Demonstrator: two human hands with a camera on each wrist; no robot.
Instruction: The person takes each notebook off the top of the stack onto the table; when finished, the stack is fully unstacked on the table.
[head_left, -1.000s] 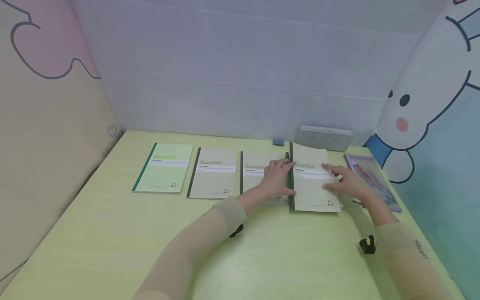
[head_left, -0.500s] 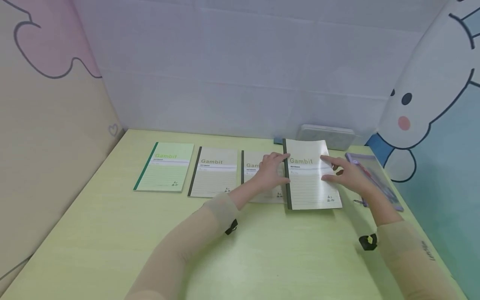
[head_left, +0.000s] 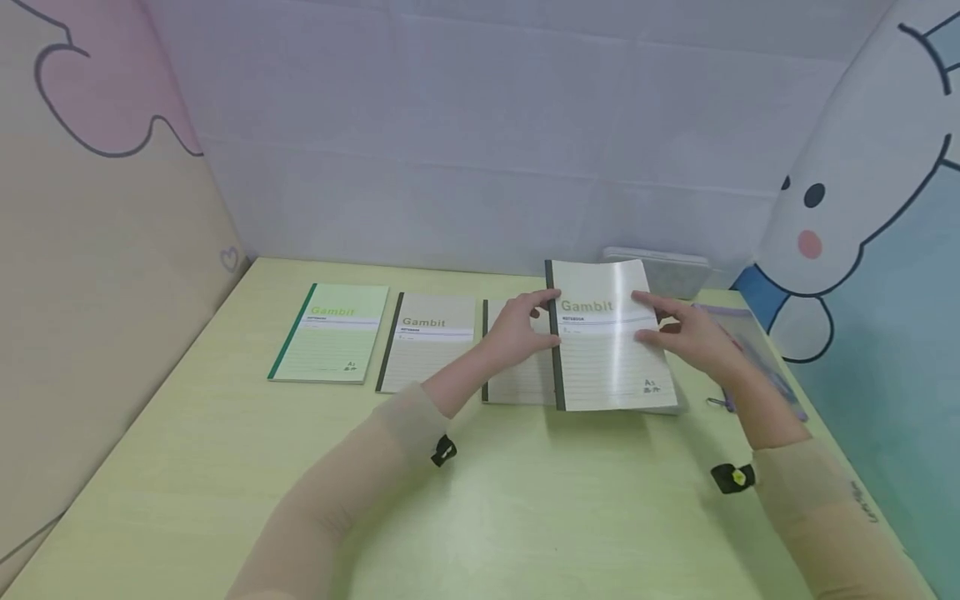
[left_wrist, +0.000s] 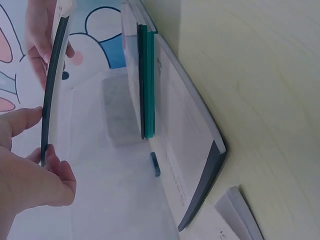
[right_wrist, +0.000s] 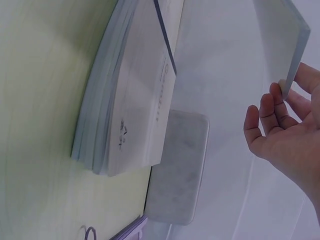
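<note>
We count three flat notebooks (head_left: 428,358), one stack (right_wrist: 135,100), one raised notebook (head_left: 603,367); outstretched left hand (head_left: 517,331) and right hand (head_left: 693,335) pinch its edges.

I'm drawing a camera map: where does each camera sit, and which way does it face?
Head: on the head, facing forward and down at the raised Gambit notebook; left hand, right hand and both sleeves show.
Left wrist: on that wrist, facing the raised Gambit notebook's dark spine; both hands show.
Right wrist: on that wrist, facing the notebook stack; the right hand shows.
Shared: both wrist views include the gray case.
</note>
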